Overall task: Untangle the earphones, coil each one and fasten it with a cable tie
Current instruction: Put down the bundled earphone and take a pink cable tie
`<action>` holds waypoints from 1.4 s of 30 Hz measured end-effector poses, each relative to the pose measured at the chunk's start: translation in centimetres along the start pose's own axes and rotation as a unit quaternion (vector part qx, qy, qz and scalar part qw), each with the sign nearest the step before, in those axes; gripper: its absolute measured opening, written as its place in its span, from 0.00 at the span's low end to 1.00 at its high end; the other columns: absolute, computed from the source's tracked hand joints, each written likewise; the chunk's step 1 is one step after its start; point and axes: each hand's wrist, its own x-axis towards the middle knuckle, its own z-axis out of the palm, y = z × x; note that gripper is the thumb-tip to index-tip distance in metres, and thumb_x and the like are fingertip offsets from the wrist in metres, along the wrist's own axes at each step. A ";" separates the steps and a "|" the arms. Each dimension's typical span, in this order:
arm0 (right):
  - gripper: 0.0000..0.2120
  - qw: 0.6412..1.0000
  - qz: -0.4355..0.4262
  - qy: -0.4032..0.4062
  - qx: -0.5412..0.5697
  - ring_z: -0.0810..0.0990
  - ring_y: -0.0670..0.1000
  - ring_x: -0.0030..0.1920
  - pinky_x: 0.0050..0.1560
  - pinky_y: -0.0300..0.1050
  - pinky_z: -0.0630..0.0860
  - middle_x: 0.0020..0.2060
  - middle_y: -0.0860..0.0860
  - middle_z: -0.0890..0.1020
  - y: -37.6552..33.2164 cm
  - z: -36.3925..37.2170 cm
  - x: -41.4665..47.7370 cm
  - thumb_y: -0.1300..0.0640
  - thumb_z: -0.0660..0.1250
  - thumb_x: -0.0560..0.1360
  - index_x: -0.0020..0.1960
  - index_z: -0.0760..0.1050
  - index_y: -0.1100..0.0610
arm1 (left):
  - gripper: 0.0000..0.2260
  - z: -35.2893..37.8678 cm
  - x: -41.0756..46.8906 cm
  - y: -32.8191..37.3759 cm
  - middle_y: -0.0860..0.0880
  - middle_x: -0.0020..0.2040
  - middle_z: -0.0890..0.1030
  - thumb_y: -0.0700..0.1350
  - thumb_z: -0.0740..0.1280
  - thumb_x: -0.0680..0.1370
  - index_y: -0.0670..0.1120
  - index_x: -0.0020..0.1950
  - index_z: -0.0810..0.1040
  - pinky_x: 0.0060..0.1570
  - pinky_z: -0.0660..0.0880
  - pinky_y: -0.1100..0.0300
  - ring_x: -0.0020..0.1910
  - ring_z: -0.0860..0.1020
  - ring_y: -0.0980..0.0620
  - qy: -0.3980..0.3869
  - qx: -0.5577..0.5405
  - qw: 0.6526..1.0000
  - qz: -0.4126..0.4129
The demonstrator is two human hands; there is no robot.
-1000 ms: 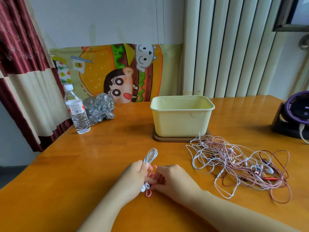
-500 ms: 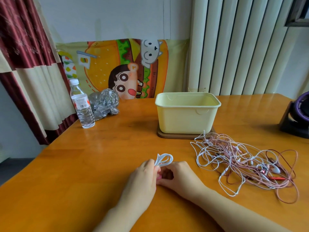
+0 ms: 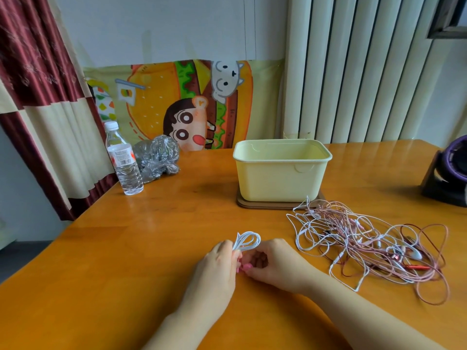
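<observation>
Left hand [image 3: 216, 265] grips coiled earphone [image 3: 247, 240], right hand [image 3: 276, 265] pinches tie [image 3: 246, 267], wooden table [image 3: 141, 248], curtain [image 3: 38, 77]

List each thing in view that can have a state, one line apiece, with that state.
left hand: grips the white earphone.
right hand: pinches the pink cable tie.
white earphone: coiled, loops poking up between the hands.
pink cable tie: at the coil's base, mostly hidden; fastening unclear.
earphone pile: tangled, on the table.
yellow tub: upright, lidless.
water bottle: upright, capped.
plastic bag: crumpled.
</observation>
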 end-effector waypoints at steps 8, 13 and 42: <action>0.09 0.940 0.084 0.196 0.265 0.80 0.46 0.35 0.44 0.41 0.79 0.36 0.50 0.82 1.2 -2.4 -0.8 0.59 0.65 0.77 0.55 0.79 0.59 | 0.11 -1.5 2.1 1.4 0.53 0.39 0.81 0.46 0.52 0.83 0.53 0.42 0.69 0.28 0.69 0.69 0.30 0.75 0.62 0.016 -0.119 0.991 -0.060; 0.08 0.906 0.039 0.248 0.340 0.84 0.49 0.41 0.46 0.41 0.81 0.41 0.52 0.85 0.0 -4.0 0.7 0.62 0.66 0.76 0.54 0.79 0.57 | 0.14 -1.2 6.0 3.1 0.54 0.34 0.80 0.47 0.51 0.83 0.49 0.44 0.72 0.32 0.69 0.68 0.36 0.81 0.54 0.019 -0.250 0.963 -0.094; 0.04 0.940 0.007 0.333 0.066 0.82 0.43 0.37 0.42 0.43 0.79 0.35 0.46 0.84 3.0 -3.7 5.4 0.56 0.73 0.71 0.42 0.81 0.57 | 0.20 4.8 10.8 1.0 0.40 0.48 0.81 0.59 0.60 0.73 0.47 0.53 0.80 0.45 0.72 0.47 0.43 0.77 0.45 -0.023 -0.505 0.850 -0.148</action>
